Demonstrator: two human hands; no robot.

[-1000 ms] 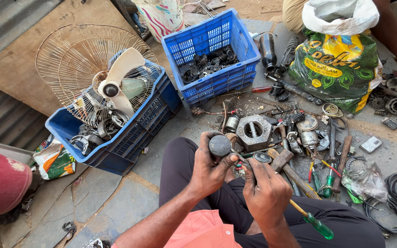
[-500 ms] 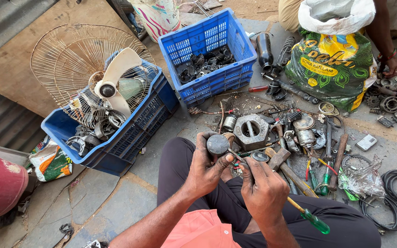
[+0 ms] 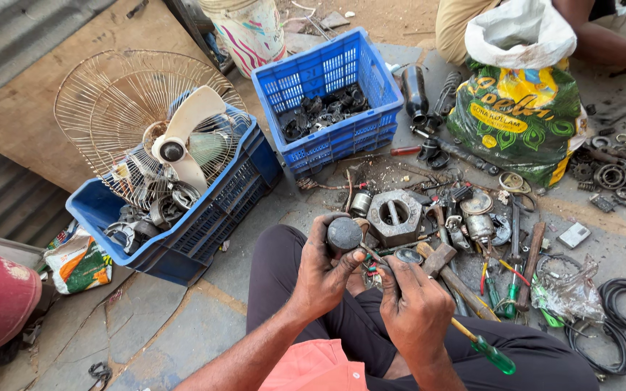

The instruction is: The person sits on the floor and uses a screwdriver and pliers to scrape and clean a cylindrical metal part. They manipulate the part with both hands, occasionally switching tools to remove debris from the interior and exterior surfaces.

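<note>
My left hand grips a small dark cylindrical part, a motor-like piece with coloured wires trailing from it, held above my lap. My right hand is closed around a screwdriver with a green handle that sticks out to the lower right; its fingertips sit close to the wires and a small round dark cap. Both hands are close together, just in front of a heavy grey hexagonal metal block on the ground.
A blue crate of dark parts stands ahead. Another blue crate holds a fan blade and wire guards at left. Hammers, pliers, screwdrivers and rings lie at right, near a green printed sack, black cable and another person's leg.
The view has shifted slightly. My hands have stayed together on the dark part, with the right hand's fingers working at the wires; nothing was let go.
</note>
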